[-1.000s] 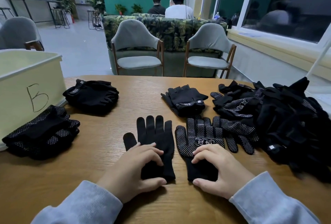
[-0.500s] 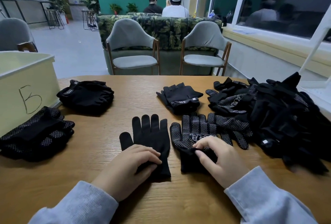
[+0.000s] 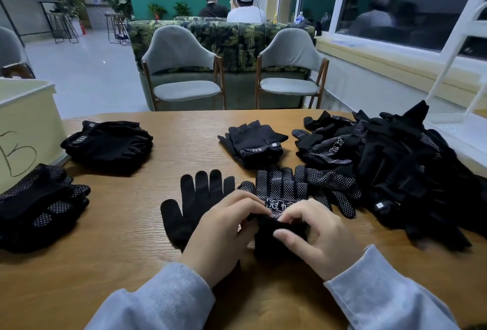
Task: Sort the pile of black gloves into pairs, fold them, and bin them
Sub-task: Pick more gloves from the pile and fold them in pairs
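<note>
- My left hand [image 3: 224,232] and right hand [image 3: 316,234] both pinch the dotted glove's cuff [image 3: 279,232], lower centre of frame.
- Plain glove [image 3: 200,197] lies flat just left.

Office lounge; patterned sofa [image 3: 232,39], armchairs [image 3: 184,71], bar stools [image 3: 63,26].

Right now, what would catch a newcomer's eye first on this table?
Both hands, the left hand and right hand, pinch the cuff of a dotted glove at the near centre, beside a plain black glove lying flat. A big heap of unsorted gloves fills the right side.
</note>
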A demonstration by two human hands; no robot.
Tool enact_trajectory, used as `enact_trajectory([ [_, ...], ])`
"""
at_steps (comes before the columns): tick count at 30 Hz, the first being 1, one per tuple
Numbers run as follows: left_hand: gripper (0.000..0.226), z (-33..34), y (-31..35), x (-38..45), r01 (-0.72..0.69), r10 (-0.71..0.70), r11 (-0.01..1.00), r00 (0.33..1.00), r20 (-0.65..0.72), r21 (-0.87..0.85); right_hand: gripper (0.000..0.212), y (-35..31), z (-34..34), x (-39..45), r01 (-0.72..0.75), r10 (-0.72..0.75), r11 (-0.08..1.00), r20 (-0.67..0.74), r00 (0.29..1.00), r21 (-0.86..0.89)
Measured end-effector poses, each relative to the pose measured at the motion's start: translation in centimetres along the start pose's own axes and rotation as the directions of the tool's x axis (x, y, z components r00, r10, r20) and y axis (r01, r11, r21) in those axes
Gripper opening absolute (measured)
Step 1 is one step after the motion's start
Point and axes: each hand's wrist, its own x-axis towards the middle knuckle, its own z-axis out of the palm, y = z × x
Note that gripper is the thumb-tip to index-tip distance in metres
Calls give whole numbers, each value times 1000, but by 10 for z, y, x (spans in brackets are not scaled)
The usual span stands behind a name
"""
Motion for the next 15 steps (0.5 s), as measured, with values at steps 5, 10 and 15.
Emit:
enact_trajectory([
  [5,33,-7,-2,-2,8,-15,998,994,-106,-68,34,1,0,0,4,-2,996,18,1000,-84],
  [10,23,-12,2,-3,-17,4,989,997,-83,-149,25,4,-1,3,-59,46,993,-120,992,-106],
  [15,27,-18,7,-5,-72,65,990,996,-61,-119,34,-5,-7,11,-27,27,1000,-164,986,-2],
])
